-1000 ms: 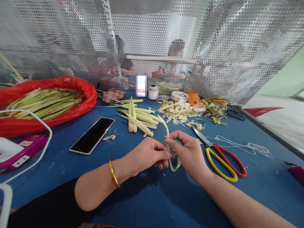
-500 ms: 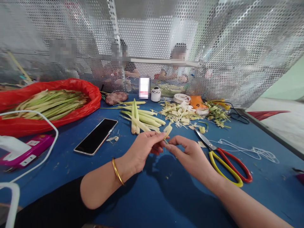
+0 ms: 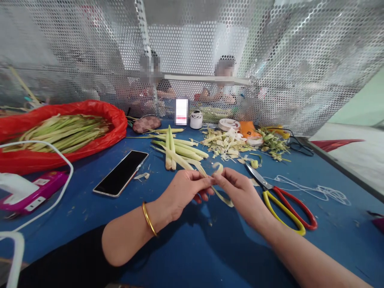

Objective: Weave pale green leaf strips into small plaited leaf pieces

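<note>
My left hand point(image 3: 187, 192) and my right hand point(image 3: 238, 190) meet over the blue table point(image 3: 180, 248), thumbs and fingertips pinched together. Between them they grip a thin pale leaf strip point(image 3: 224, 200). One end hangs below the fingers, and a curled piece sticks up by the right fingertips; whether it is part of the same strip, I cannot tell. Just beyond the hands lie several pale green leaf stalks point(image 3: 183, 150), two of them crossing the others. Scissors point(image 3: 285, 208) with one red and one yellow handle rest beside my right hand.
A red plastic bag point(image 3: 118, 120) full of long leaves stands at the left, near a purple power strip point(image 3: 51, 194) and a phone point(image 3: 121, 174). Leaf scraps point(image 3: 225, 142), a tape roll point(image 3: 229, 125) and white string point(image 3: 318, 192) lie right. Behind is a perforated metal screen point(image 3: 192, 44).
My right hand has risen and drawn closer to my left. The strip, mostly hidden before, now shows long between the fingers, with a hanging tail and a curled piece.
</note>
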Motion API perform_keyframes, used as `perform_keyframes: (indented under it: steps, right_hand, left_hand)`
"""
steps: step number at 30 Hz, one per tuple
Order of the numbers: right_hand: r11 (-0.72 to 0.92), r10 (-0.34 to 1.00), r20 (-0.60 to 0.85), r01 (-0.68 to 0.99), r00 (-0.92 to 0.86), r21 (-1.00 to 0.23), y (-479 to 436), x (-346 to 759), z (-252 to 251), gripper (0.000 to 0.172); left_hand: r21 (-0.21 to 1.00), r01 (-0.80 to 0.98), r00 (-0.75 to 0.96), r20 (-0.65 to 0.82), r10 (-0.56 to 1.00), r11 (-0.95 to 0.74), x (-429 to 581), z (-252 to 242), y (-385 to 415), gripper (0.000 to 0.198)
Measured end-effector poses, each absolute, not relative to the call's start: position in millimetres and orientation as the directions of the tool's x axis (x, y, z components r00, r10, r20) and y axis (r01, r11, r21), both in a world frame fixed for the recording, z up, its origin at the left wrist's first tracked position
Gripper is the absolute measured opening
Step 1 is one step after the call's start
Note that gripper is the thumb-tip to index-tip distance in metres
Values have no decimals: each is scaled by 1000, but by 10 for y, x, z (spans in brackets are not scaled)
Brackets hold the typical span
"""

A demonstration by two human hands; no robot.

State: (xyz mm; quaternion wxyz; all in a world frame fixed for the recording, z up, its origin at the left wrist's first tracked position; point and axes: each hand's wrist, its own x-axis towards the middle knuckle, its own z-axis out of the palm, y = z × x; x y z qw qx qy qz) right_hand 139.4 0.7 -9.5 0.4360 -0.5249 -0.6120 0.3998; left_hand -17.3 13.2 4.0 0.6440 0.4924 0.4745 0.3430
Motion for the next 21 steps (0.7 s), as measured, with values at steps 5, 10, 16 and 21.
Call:
perform_keyframes:
  steps: [5, 10, 16, 21]
  right_hand:
    - [90, 996, 91, 186, -5, -978, 18, 1400, -120, 30]
    - [142, 982, 173, 297, 80, -944, 80, 1439, -159, 25]
    - [433, 832, 548, 514, 89, -741, -42, 1440, -36, 20]
    - [326, 945, 292, 345, -148, -880, -116, 1279, -127, 17]
  left_hand:
    - [953, 102, 370, -303, 878, 286, -167, 65, 99, 22]
    - [948, 34, 366, -308, 878, 318, -160, 34, 106, 20]
    - [893, -322, 285, -224, 932, 313, -141, 26, 151, 18]
    - [854, -443, 279, -157, 947, 272, -111, 25, 121, 13]
